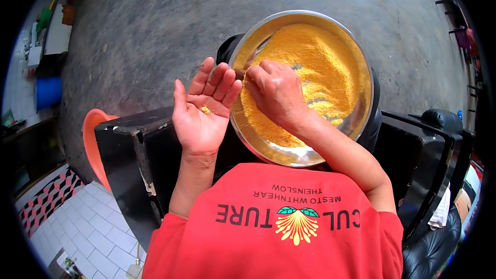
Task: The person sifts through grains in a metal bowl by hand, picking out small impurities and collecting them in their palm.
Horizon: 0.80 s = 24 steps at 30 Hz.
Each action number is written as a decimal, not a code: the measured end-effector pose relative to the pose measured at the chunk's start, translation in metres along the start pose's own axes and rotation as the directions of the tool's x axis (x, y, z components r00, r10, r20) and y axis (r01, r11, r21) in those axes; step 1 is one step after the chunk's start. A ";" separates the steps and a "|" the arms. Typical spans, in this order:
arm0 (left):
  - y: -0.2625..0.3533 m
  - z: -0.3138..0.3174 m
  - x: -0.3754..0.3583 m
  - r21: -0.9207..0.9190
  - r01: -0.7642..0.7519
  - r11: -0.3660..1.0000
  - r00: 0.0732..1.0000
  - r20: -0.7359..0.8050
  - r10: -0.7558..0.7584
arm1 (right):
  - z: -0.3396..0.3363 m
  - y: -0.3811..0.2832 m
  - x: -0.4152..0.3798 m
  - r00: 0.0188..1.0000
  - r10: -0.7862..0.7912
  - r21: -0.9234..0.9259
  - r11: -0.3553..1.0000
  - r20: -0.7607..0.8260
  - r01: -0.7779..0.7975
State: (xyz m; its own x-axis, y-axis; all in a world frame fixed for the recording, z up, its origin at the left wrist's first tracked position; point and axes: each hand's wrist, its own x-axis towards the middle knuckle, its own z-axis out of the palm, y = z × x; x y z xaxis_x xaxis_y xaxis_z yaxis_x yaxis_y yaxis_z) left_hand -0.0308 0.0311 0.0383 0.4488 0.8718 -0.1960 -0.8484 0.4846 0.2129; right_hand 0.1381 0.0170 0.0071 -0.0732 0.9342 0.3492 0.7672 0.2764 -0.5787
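The right hand [279,93] reaches into the wide round steel bowl [361,119], grip pinched in the coarse yellow meal [320,57]. The left hand [204,108], at nine o'clock of the bowl, lies palm-up, grip spread, cupping few picked bits [206,109]; most meal looks unsorted. Black stand [129,150] beneath; an orange plastic basin [93,139] at its eight o'clock.

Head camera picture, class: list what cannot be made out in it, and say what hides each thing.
- Right hand fingertips: curled down into the yellow meal; whether they pinch anything is hidden by the hand itself.
- Left hand: the bits on its open palm are too small to identify.
- Steel bowl: its near rim and support are hidden by the red shirt.
- Shirt lettering: upside down, small line blurred.
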 end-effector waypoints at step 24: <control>-0.047 0.044 -0.007 -0.022 0.138 0.990 0.981 -0.136 -0.139 | -0.078 -0.051 -0.016 0.997 -0.054 0.465 0.882 -0.049 0.070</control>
State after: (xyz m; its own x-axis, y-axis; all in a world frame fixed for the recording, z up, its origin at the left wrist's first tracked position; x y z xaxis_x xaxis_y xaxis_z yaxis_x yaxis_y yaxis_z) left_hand 0.0178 0.0055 0.0716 0.5205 0.7779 -0.3520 -0.7845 0.5984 0.1625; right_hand 0.1497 -0.0299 0.0887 -0.0826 0.9058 0.4156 0.3755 0.4146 -0.8289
